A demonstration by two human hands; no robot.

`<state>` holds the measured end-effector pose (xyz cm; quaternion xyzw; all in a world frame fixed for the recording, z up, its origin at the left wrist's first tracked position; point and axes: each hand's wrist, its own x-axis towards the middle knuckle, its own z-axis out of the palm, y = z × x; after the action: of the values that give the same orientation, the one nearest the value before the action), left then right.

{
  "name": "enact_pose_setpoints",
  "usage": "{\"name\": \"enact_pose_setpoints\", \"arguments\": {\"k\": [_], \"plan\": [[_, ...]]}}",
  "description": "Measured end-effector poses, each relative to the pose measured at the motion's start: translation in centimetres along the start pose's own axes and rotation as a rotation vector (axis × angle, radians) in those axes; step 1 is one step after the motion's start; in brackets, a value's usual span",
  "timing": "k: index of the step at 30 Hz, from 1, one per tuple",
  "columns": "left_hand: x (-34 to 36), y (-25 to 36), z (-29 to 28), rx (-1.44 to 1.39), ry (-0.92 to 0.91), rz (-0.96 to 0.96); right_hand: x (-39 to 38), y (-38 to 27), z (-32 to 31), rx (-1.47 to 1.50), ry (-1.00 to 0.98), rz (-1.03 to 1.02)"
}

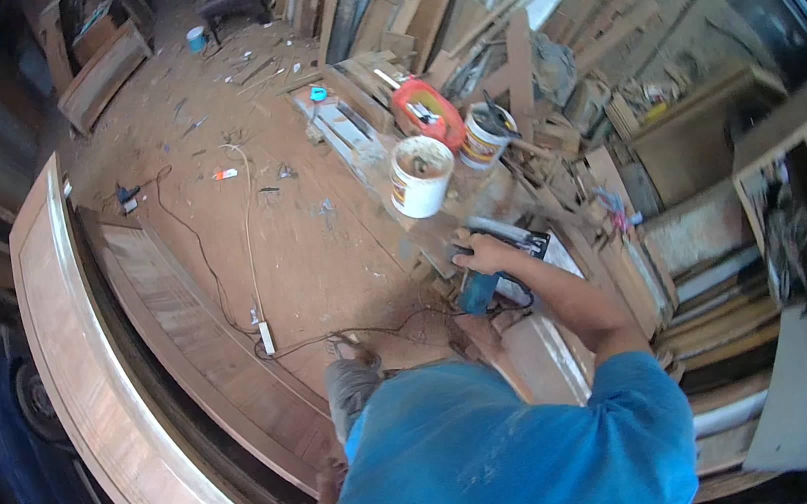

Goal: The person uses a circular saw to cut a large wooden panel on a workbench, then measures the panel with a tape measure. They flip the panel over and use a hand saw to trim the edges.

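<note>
My right hand is closed around a teal corded power tool, beside a low wooden stand at my right. An open case or tray with dark and pale parts lies right against that hand. The tool's exact kind is hard to make out under the fingers. On my left, a little of my left hand or forearm shows between the blue shirt and a wooden door panel; its fingers are hidden. Ahead of the right hand stands a white bucket with a stick-like thing in it.
A second white bucket and a red-orange container sit behind the first. A long pale panel stands along the left. A power strip and dark cords cross the dusty floor. Timber offcuts lean at the back.
</note>
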<state>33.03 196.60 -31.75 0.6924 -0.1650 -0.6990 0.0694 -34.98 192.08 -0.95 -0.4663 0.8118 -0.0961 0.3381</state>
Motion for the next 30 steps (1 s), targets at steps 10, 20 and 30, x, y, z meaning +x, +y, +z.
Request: {"name": "enact_pose_setpoints", "arguments": {"k": [10,20,30], "plan": [[-8.8,33.7,-12.8,0.196,0.313,0.431,20.9,9.5,6.2,-0.331,-0.132,0.487],[-4.3,48.8,-2.7,0.185,0.361,0.290,31.0,10.1,14.3,-0.256,-0.440,0.472],[7.0,69.4,15.4,0.412,-0.055,0.283,40.3,-2.2,4.3,1.817,0.474,1.171]]}}
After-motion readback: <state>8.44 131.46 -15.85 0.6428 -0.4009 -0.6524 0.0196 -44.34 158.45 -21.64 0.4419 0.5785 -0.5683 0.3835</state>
